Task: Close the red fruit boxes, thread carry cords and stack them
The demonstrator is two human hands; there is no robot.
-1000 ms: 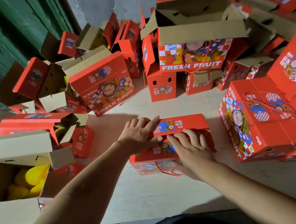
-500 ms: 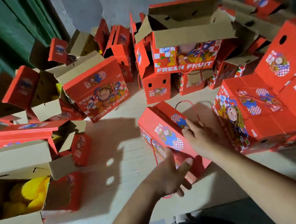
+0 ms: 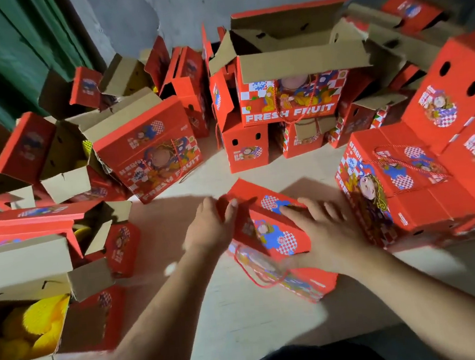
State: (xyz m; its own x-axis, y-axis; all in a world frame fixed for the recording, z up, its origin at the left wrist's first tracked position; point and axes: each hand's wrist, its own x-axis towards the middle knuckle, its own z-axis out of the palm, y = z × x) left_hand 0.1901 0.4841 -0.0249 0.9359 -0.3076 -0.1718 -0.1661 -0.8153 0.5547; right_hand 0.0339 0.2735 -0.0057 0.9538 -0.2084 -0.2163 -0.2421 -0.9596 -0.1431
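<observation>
A closed red fruit box (image 3: 273, 234) sits tilted on the pale floor in front of me. My left hand (image 3: 212, 228) grips its far left end, thumb over the top edge. Across its top right side lies my right hand (image 3: 326, 238), fingers spread against the cardboard. A red carry cord (image 3: 249, 271) loops down from the near side of the box. To the right stand closed red boxes (image 3: 413, 209) with cords, stacked against each other.
Open red boxes crowd the left and back, among them a large one (image 3: 295, 96) marked FRESH FRUIT. A box of yellow fruit (image 3: 27, 325) lies open at lower left. The pale floor (image 3: 245, 330) shows between my arms. A green door (image 3: 1, 57) is behind on the left.
The box lay flat under both palms a second ago. It has since been turned and tipped up, and my left hand has shifted from its near corner to its far left end.
</observation>
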